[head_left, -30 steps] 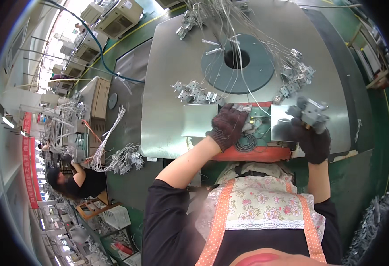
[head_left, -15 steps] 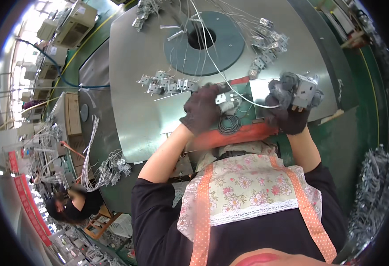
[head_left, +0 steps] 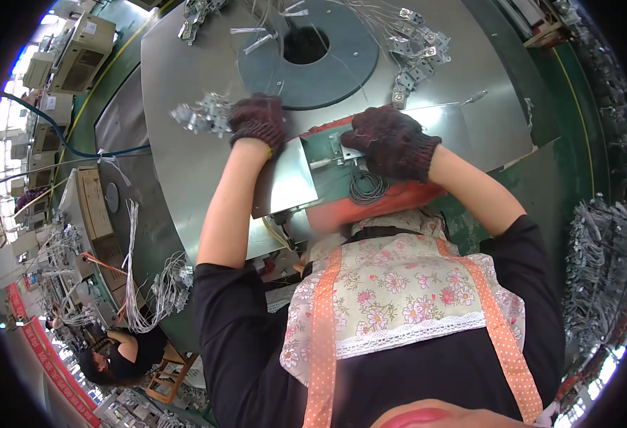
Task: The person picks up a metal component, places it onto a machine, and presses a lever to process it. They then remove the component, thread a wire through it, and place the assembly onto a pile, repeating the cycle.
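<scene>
My left hand (head_left: 258, 121), in a dark knit glove, reaches to a pile of small metal brackets with wires (head_left: 200, 118) on the round steel table (head_left: 185, 185); its fingers are curled at the pile's edge. My right hand (head_left: 390, 140), gloved too, rests on a green fixture (head_left: 331, 178) with a red base (head_left: 399, 196) in front of me. Its fingertips press a small silver bracket (head_left: 343, 151) there. A dark coil of wire (head_left: 367, 187) lies just below that hand. A square steel plate (head_left: 285, 182) lies between my forearms.
A dark round disc with a centre hole (head_left: 342, 60) sits mid-table, with more wired brackets (head_left: 413, 46) to its right and at the far edge (head_left: 195, 14). Wire bundles (head_left: 163, 285) hang at lower left by a seated co-worker (head_left: 124, 353). Beige machines (head_left: 78, 50) stand at upper left.
My left hand has moved from the fixture out to the bracket pile on the left. My right hand came in from the right, where it held brackets, onto the green fixture.
</scene>
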The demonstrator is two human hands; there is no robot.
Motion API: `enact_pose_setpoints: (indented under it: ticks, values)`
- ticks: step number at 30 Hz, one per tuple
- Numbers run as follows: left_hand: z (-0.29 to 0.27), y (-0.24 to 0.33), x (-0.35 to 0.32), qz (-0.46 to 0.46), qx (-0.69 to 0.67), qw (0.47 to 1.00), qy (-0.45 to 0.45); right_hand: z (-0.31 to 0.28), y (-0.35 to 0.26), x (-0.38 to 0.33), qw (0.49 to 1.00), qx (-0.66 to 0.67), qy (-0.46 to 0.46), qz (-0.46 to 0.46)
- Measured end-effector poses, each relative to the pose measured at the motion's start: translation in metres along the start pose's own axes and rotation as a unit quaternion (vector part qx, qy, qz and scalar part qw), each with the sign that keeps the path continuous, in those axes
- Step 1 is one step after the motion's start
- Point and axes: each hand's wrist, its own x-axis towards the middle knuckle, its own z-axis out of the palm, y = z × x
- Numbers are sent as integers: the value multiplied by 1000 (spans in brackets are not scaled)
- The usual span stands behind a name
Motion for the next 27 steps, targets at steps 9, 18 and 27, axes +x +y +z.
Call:
enact_pose_setpoints:
  ticks: [9,18,27]
  values:
    - [-13,8,-52,117,-83,918,370,20,-19,-1,994,-38,0,101]
    - [-10,81,-81,292,-109,937,160,38,-23,-17,977,131,137,95]
    - [6,108,-93,201,-107,954,196,-15,16,-17,973,216,76,-1]
